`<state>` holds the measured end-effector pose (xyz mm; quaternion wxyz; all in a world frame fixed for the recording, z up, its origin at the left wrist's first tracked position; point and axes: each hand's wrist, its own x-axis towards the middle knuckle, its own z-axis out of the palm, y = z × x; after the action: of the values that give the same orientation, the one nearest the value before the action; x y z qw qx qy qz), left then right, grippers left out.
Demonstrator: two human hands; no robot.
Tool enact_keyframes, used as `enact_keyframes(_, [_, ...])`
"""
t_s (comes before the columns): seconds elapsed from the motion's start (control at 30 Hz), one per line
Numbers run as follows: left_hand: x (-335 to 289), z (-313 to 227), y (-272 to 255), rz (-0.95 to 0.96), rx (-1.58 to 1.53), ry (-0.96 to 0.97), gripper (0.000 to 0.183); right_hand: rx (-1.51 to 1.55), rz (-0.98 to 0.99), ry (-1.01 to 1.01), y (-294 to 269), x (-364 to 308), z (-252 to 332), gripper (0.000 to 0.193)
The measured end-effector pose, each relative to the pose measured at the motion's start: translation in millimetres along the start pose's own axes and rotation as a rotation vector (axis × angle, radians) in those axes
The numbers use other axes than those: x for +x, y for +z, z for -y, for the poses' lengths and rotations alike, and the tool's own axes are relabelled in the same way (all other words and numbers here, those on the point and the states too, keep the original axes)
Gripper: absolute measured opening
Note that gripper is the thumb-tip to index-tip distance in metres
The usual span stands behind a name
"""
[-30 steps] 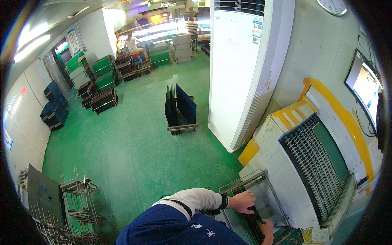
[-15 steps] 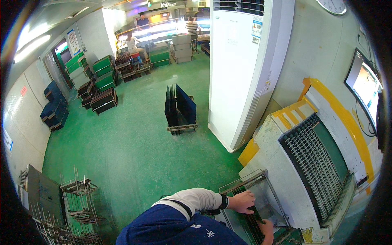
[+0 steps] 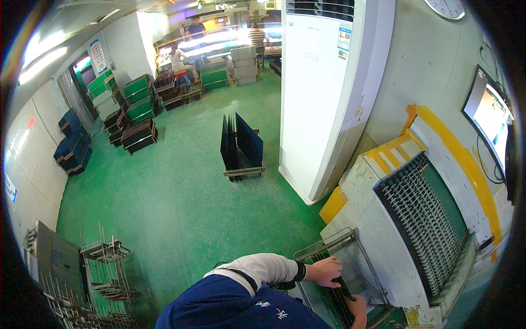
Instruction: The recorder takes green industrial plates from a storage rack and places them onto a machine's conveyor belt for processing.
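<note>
A metal wire rack (image 3: 350, 237) at the lower right holds a row of thin dark panels (image 3: 323, 255) standing on edge. My left hand (image 3: 326, 271) reaches in from the left, its fingers bent over the panels' upper edges. Closer to the lower edge of the picture, my right hand (image 3: 357, 310) grips the same row, thumb against a dark edge. How many panels lie between the hands cannot be made out. A white sleeve and dark wristband cover my left arm.
A roller conveyor (image 3: 422, 219) stands right of the rack, below a wall screen (image 3: 489, 118). Ahead are a tall white air conditioner (image 3: 318, 104) and a floor rack (image 3: 244, 172) with dark panels. Metal pin racks (image 3: 107, 252) stand at left. People work at a far lit bench.
My hands stay nearly in the same place on the panels. A person at the far bench has shifted slightly.
</note>
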<state>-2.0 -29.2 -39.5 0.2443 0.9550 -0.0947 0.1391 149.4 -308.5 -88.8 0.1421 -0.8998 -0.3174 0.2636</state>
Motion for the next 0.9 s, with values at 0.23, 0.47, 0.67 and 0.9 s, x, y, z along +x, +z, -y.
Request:
enact_keyframes(0.23, [-1, 1, 0, 0.008, -0.003, -0.002, 0.05, 0.023, 0.021, 0.026, 0, 1, 0, 0.04])
enact_keyframes(0.47, [0, -1, -3, 0.023, 0.007, -0.005, 0.05, 0.024, 0.002, 0.039, -3, -3, 7, 0.043])
enact_keyframes(0.67, [0, -1, -5, 0.031, 0.01, -0.013, 0.051, 0.04, 0.04, 0.034, -11, -4, 15, 0.042])
enact_keyframes(0.9, [-1, 0, 0, 0.016, 0.03, -0.002, 0.05, 0.075, 0.001, 0.014, -6, -4, 9, 0.042])
